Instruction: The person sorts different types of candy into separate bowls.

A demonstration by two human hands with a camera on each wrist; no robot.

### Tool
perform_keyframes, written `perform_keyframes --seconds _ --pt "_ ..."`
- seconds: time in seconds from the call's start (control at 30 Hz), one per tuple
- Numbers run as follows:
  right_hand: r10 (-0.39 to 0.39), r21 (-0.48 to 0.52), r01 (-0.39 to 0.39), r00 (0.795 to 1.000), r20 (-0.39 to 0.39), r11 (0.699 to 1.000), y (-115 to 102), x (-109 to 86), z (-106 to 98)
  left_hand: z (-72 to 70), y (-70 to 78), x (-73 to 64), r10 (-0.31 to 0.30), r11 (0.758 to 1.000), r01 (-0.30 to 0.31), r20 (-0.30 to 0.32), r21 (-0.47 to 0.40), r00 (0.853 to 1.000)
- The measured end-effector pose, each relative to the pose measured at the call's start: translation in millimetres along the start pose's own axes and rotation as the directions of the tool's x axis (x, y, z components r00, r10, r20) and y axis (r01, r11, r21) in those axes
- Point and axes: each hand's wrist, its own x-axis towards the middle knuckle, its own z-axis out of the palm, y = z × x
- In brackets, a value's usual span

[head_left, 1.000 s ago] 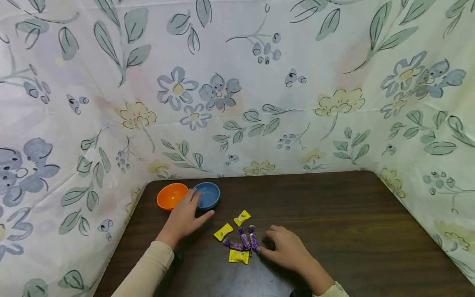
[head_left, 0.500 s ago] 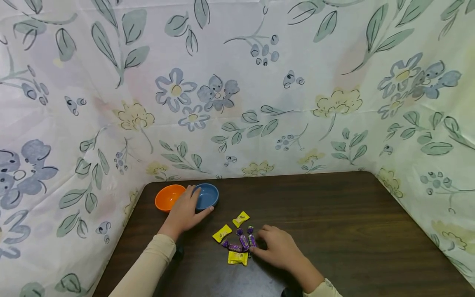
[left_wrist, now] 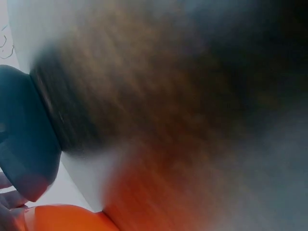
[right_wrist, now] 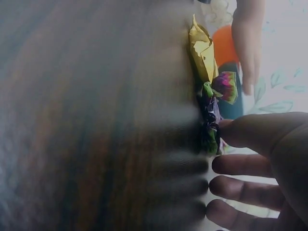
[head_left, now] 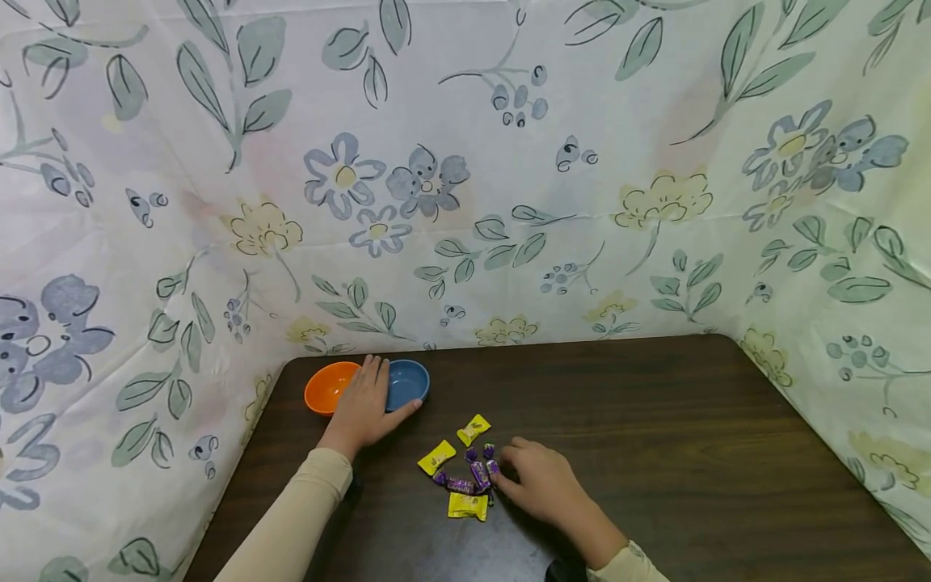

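In the head view my left hand (head_left: 364,412) reaches between the orange bowl (head_left: 327,392) and the blue bowl (head_left: 409,384). Its fingers are straight, and its thumb lies at the blue bowl's front rim. My right hand (head_left: 541,481) is at the right side of a small group of wrapped candies. Its thumb touches the rightmost purple candy (head_left: 492,467), while the other fingertips sit apart from it near the table in the right wrist view. Two more purple candies, one upright (head_left: 480,475) and one sideways (head_left: 461,486), lie close by. Yellow candies (head_left: 437,457) surround them.
The dark wooden table (head_left: 655,436) ends at a floral cloth (head_left: 509,267) that stands behind it and at both sides. Much of the left wrist view is blurred. Another yellow candy (head_left: 468,506) lies at the front of the group.
My right hand has shifted left, and its thumb now covers part of the rightmost purple candy. My left hand's fingers have moved off the blue bowl's inside, toward the gap between the bowls.
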Motion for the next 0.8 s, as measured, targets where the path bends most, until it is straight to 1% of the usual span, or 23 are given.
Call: perform_keyframes --seconds 0.27,0.43,0.53,0.67,0.8 --pt "0.018 0.017 -0.018 1.0 0.021 1.0 -0.9 4.5 1.7 0.9 -3.3 5.8 -0.01 0.999 0.009 0.024 0.038 1.0" --pt "0.032 0.023 -0.033 0.999 0.025 0.999 -2.4 6.7 0.8 0.3 -1.5 7.9 -0.02 0.998 0.017 0.04 0.054 0.999" --pt "0.037 0.014 -0.037 0.999 0.019 0.999 -3.1 7.2 1.0 1.7 -0.3 8.6 -0.034 0.996 0.029 0.055 0.084 0.998" --pt "0.039 0.011 -0.039 0.999 0.018 0.999 -3.4 7.5 1.9 3.9 1.0 9.5 -0.041 0.994 0.035 0.055 0.108 0.998" --pt "0.044 0.034 -0.045 0.999 0.025 0.998 -4.1 7.6 1.6 6.6 2.0 10.7 -0.043 0.991 0.035 0.06 0.127 0.997"
